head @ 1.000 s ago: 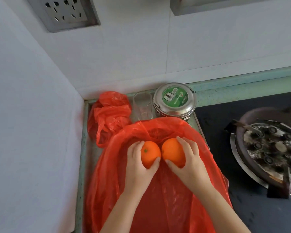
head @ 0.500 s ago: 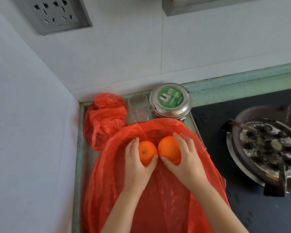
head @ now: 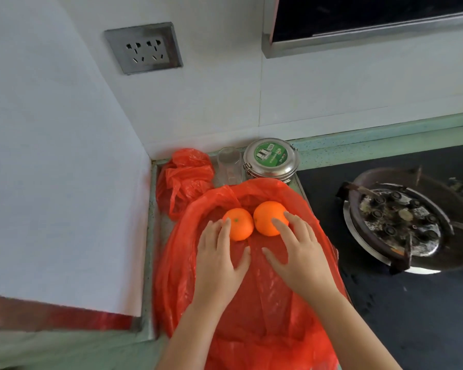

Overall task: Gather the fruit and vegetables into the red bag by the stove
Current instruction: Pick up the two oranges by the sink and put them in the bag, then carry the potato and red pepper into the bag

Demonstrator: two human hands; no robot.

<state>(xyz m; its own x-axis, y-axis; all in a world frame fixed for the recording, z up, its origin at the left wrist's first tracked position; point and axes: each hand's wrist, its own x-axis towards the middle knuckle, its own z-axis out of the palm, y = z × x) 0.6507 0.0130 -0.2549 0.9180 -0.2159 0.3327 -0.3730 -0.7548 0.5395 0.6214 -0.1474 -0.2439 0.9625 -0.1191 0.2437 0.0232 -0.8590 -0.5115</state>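
Two oranges lie side by side in the mouth of the big red bag (head: 251, 311), which is spread flat on the counter left of the stove. The left orange (head: 239, 227) shows its green stem spot. The right orange (head: 267, 220) is slightly larger. My left hand (head: 219, 260) rests flat on the plastic, fingertips just touching the left orange. My right hand (head: 297, 252) lies with fingers spread, two fingertips on the right orange. Neither hand grips anything.
A crumpled red bag (head: 183, 180) sits in the back corner, next to a clear glass (head: 229, 165) and a round steel tin with a green label (head: 271, 160). The black stove with its burner (head: 401, 222) is at the right. A wall socket (head: 143, 48) hangs above.
Both hands have let go of the oranges and slid back toward me, fingers now spread. The oranges stay in the bag's mouth. My head has pulled back and tilted up.
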